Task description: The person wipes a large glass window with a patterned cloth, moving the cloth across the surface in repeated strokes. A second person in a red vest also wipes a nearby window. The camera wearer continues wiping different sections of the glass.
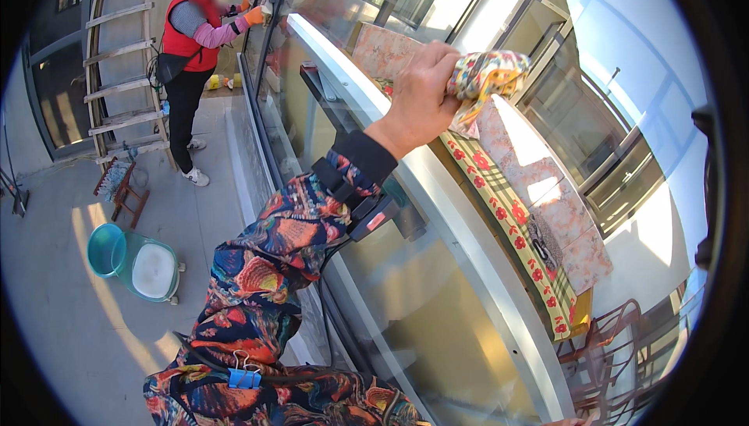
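My left hand (422,93) is raised in front of the window, its fingers closed around a bunched, multicoloured patterned cloth (490,79). The wrist is over the pale metal frame (462,221) of a glass window panel (433,285); whether the cloth touches any glass cannot be told. A dark strap with a small device (371,215) sits at the wrist, over a patterned sleeve. Of my right hand (570,422) only a sliver of skin shows at the bottom edge, by the frame's lower end; what it holds is hidden.
Another person (196,34) in a red vest and orange gloves holds a cloth at the window further left. A wooden ladder (120,48) stands behind them. A wooden stool (130,195), a teal basin (106,250) and a green-rimmed stool (153,271) are on the floor. Behind the glass is a floral-covered bench (509,209).
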Motion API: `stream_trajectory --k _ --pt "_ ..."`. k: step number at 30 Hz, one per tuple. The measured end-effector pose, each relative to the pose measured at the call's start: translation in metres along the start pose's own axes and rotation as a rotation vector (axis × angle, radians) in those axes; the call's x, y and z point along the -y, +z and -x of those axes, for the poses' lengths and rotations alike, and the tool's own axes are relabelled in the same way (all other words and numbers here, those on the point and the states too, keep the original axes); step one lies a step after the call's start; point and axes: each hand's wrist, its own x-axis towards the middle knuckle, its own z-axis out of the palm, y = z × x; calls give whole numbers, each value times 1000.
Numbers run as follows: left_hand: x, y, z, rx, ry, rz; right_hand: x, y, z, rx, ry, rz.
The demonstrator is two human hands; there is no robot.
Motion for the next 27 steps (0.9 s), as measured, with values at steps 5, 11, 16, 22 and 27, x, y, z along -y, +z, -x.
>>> stream_trajectory --k 5,11,16,22,27 --pt "-21 -26 81 67 3 -5 -3 -1 7 25 41 50" --pt "-10 1 16 -56 128 -11 -9 -7 10 38 58 9" --pt "4 16 -51 -125 142 -163 -9 -6 7 38 4 21" --pt "-11 -7 27 25 84 -8 -5 -3 4 35 -13 1" --pt "-20 -22 66 88 59 -54 -4 -2 -3 7 -35 -4"
